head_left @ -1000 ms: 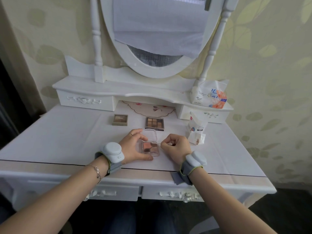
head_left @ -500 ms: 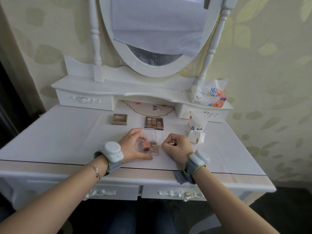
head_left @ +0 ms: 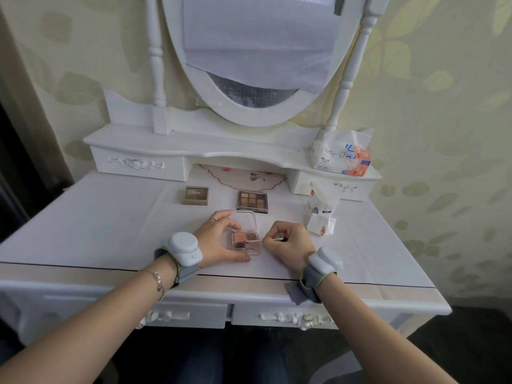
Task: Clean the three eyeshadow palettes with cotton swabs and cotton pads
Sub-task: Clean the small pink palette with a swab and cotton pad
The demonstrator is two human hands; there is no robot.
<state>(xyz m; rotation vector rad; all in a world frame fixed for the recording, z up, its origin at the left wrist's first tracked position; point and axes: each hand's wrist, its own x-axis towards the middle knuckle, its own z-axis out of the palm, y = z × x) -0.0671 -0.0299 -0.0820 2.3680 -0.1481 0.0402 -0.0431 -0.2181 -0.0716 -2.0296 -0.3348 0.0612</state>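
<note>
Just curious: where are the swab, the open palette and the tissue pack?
Swab (head_left: 253, 241), head view, on its stick.
Open palette (head_left: 240, 239), head view, on its pink pan.
Tissue pack (head_left: 342, 157), head view, on its front.

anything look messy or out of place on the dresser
Only small things: a crumpled, stained cotton pad lies loose on the table beside the upright packet. Otherwise the two other palettes sit neatly in a row.

Probably a home bedroom: white dressing table (head_left: 110, 217), oval mirror (head_left: 257, 51), leafy wallpaper (head_left: 415, 79).
</note>
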